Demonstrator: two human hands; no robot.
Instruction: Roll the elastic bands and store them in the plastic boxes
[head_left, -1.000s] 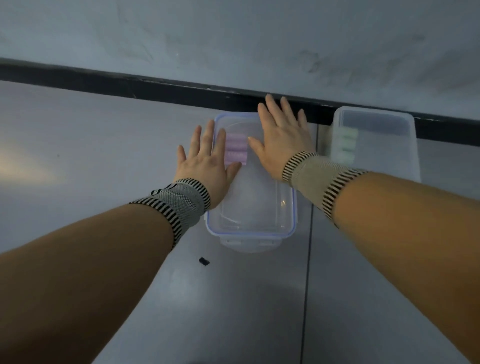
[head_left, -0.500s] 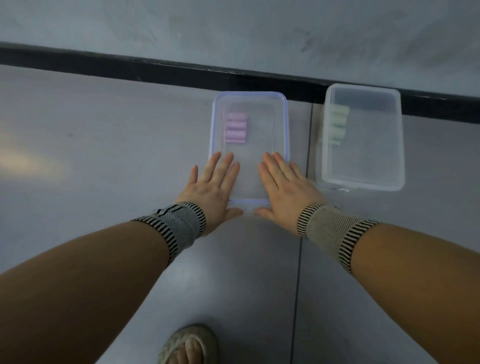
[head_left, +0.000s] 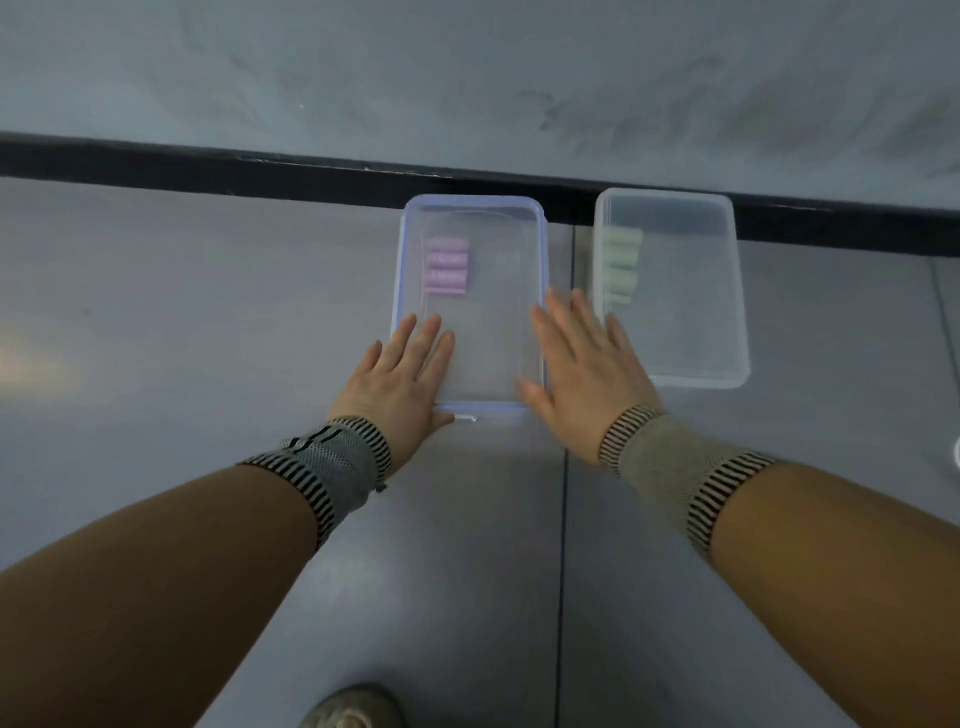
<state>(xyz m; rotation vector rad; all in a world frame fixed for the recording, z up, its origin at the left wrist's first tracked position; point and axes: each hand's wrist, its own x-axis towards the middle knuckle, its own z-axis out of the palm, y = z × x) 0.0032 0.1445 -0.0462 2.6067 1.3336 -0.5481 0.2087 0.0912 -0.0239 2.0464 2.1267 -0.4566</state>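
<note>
two clear plastic boxes sit side by side on the grey floor (head_left: 208, 322), both with their far ends against the black skirting strip (head_left: 260, 169) at the foot of the wall (head_left: 467, 78). each box is a rounded rectangle whose long axis runs from the person toward the wall.

the left box (head_left: 470, 312) has a blue-rimmed lid on it. through the lid, a stack of rolled pink elastic bands (head_left: 448, 266) shows in the far left part of the box; each roll lies crosswise, its long axis running left to right, and the rolls sit one after another along the length of the box. the right box (head_left: 691, 312) holds rolled pale green elastic bands (head_left: 621, 267) against its left wall, in the far half, lying crosswise the same way; whether it carries a lid is hard to tell.

the left hand (head_left: 405, 379) lies flat on the near left corner of the left box's lid, fingers straight and close together, pointing toward the wall, holding nothing. the right hand (head_left: 582, 364) is blurred; it is at the near right edge of the same box, over the gap between the two boxes, fingers straight and slightly spread, holding nothing. whether it touches the lid cannot be told.

both wrists wear striped knit wristbands. a sandalled foot (head_left: 348, 709) shows at the bottom edge.
</note>
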